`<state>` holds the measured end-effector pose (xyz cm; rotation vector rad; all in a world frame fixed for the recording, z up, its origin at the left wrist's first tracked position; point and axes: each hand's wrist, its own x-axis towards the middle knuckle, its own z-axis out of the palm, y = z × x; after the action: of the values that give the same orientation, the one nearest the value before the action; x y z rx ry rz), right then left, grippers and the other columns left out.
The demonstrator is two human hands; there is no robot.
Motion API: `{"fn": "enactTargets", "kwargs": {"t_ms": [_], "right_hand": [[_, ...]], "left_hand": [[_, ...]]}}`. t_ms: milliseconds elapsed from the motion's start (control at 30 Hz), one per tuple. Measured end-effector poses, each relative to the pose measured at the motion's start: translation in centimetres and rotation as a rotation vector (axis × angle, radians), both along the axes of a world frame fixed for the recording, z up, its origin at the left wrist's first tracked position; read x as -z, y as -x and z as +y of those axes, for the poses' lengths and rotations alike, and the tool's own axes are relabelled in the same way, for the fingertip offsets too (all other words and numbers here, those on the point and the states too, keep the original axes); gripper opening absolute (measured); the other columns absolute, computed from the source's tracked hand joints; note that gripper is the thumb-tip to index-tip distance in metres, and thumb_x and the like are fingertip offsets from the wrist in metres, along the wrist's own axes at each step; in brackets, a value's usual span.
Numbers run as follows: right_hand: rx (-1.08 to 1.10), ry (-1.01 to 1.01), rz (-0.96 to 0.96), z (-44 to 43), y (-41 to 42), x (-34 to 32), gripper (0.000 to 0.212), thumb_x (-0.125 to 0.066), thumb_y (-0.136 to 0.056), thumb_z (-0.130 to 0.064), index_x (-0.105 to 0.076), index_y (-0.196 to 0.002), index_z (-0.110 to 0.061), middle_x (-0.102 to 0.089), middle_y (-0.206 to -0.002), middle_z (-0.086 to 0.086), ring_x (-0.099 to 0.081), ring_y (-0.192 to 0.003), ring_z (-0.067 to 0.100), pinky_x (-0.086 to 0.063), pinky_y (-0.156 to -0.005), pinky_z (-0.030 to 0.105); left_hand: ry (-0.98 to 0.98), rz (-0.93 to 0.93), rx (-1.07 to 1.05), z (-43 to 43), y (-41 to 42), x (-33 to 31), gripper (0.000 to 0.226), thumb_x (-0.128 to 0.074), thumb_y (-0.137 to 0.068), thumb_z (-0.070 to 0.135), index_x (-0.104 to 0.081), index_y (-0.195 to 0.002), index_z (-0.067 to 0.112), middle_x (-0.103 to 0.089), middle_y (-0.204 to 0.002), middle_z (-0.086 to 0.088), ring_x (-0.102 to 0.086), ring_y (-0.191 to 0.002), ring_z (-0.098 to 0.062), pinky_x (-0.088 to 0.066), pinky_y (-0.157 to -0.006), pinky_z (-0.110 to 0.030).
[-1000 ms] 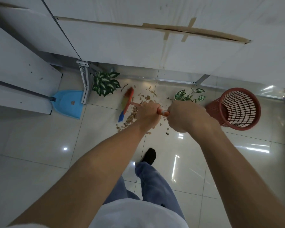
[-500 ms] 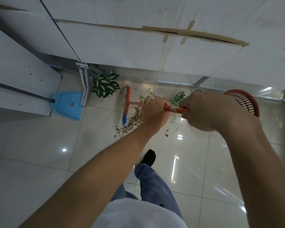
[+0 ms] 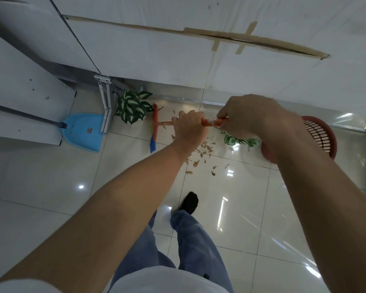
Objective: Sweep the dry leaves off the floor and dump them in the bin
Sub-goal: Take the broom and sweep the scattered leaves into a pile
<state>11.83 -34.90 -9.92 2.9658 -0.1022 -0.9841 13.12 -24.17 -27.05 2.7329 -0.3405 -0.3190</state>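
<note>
Left hand and right hand both grip broom handle: stiff, light. Dry leaves on floor near wall edge: brittle, featherweight, likely scatter; short strokes.

Open tiles near the foot; plant, green sprig and bin crowd the wall side

The broom meets the floor left of the left hand, with a plant just behind its head and the dustpan farther left. Leaves lie beneath that hand. The bin stands right of the right hand.
</note>
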Motion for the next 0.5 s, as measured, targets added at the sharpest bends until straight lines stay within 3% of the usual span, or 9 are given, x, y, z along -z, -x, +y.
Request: {"fn": "enactTargets", "kwargs": {"t_ms": [167, 333, 400, 500], "right_hand": [[0.076, -0.054, 0.145, -1.3, -1.2, -0.1, 0.027, -0.051, -0.095, -0.027, -0.070, -0.111, -0.016, -0.066, -0.089, 0.004, -0.062, -0.078, 0.020, -0.041, -0.055, 0.024], [0.143, -0.047, 0.222, -1.9, -0.2, -1.4, 0.036, -0.048, -0.097, -0.037, -0.073, -0.100, -0.012, -0.061, -0.074, 0.005, -0.054, -0.060, 0.017, -0.034, -0.049, 0.023], [0.136, -0.029, 0.238, -2.3, 0.5, -2.7, 0.037, -0.047, -0.097, -0.035, -0.074, -0.103, -0.011, -0.065, -0.079, 0.007, -0.059, -0.067, 0.020, -0.039, -0.052, 0.024], [0.139, -0.018, 0.242, -2.4, 1.9, -5.3, 0.043, -0.041, -0.099, -0.038, -0.070, -0.117, -0.013, -0.068, -0.107, 0.012, -0.065, -0.095, 0.027, -0.049, -0.072, 0.031]], "left_hand": [[0.003, 0.144, 0.042, -1.6, -1.2, 0.2, 0.025, -0.049, -0.091, 0.020, -0.053, -0.067, 0.021, -0.047, -0.063, 0.006, -0.049, -0.083, -0.024, -0.047, -0.078, -0.039], [0.035, 0.296, 0.184, -3.2, 0.1, -1.2, 0.026, -0.045, -0.092, 0.022, -0.051, -0.067, 0.022, -0.044, -0.061, 0.006, -0.050, -0.090, -0.026, -0.047, -0.082, -0.042], [0.055, 0.276, 0.217, -3.6, 0.9, -1.9, 0.029, -0.047, -0.092, 0.022, -0.046, -0.062, 0.023, -0.045, -0.059, 0.006, -0.053, -0.089, -0.026, -0.048, -0.081, -0.040], [0.077, 0.186, 0.231, -3.9, 1.9, -3.0, 0.025, -0.051, -0.089, 0.024, -0.052, -0.064, 0.022, -0.046, -0.057, 0.008, -0.051, -0.084, -0.022, -0.044, -0.079, -0.037]]}}
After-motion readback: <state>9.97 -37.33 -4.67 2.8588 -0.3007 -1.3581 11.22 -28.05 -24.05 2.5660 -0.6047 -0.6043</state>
